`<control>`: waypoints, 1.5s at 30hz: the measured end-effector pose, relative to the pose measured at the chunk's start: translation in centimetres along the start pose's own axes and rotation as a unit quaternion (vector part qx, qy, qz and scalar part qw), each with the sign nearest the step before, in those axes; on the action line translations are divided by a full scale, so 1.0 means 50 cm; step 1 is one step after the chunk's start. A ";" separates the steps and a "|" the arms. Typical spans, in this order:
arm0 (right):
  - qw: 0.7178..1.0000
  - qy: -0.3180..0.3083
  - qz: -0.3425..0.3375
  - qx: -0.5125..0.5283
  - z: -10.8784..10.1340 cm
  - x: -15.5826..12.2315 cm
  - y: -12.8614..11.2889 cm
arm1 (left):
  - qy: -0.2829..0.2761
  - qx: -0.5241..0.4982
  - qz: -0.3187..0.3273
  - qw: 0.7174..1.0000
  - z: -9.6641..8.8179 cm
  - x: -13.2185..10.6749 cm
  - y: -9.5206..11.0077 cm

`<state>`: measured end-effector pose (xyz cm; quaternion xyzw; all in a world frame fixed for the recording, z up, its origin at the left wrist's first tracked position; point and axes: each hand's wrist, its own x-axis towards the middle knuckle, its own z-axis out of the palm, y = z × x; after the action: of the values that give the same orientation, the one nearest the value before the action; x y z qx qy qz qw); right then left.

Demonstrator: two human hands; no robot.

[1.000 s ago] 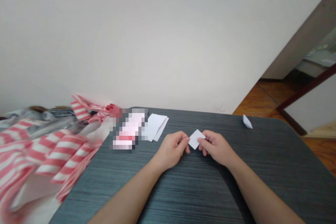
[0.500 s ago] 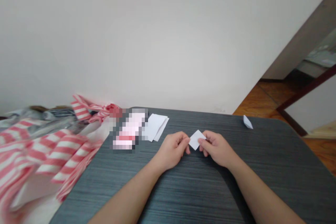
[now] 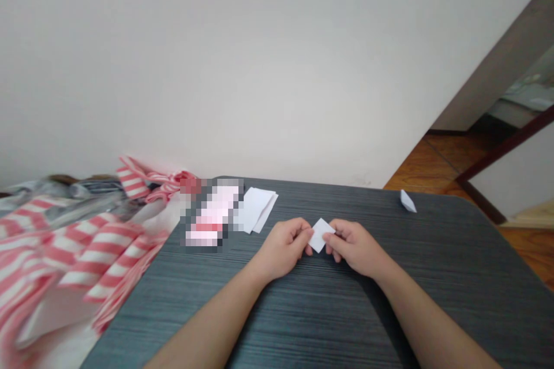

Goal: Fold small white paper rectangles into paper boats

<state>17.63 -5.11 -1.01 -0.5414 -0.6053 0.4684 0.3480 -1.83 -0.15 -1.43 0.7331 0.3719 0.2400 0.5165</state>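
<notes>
Centre of the tabletop (image 3: 433, 300) | I'm tracking a small white paper square (image 3: 319, 235), its long diagonal lying crosswise | left grip (image 3: 283, 248) and right grip (image 3: 355, 247) are both pinching it closed from opposite corners, neither clearly nearer

One dark grey wood-grain table (image 3: 329, 323) with a rounded corner, carrying: a slightly fanned stack of white rectangular paper sheets (image 3: 256, 210); a pink-and-white item (image 3: 212, 213), pixelated beyond naming, which lay just beside the sheets; and a small folded white paper piece (image 3: 407, 201), which sat near the far right edge.
</notes>
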 end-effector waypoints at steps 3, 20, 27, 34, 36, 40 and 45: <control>0.999 0.008 -0.025 0.034 -0.002 0.000 0.006 | 0.010 -0.014 -0.006 1.000 0.000 0.000 0.000; 0.980 0.037 -0.197 -0.004 -0.008 0.005 0.019 | -0.014 -0.076 -0.024 0.997 0.000 0.002 0.006; 0.980 0.075 -0.176 -0.045 -0.013 0.008 0.011 | -0.029 -0.045 0.002 0.999 0.000 -0.001 0.015; 0.995 0.072 -0.074 -0.002 -0.002 0.009 0.024 | -0.016 -0.043 0.018 0.999 -0.005 0.000 0.011; 0.996 0.059 -0.072 0.010 0.001 0.009 0.026 | -0.016 -0.047 0.022 0.999 -0.005 -0.001 0.009; 0.995 0.047 -0.082 0.027 0.005 0.011 0.030 | -0.026 -0.022 0.013 0.999 -0.002 -0.002 0.013; 0.993 0.045 -0.079 0.072 0.005 0.014 0.039 | -0.012 -0.068 0.000 0.998 0.003 0.000 0.014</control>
<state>17.91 -4.52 -2.98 -0.4857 -0.5944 0.4569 0.4495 -1.53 -0.38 -0.83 0.6990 0.3481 0.2562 0.5697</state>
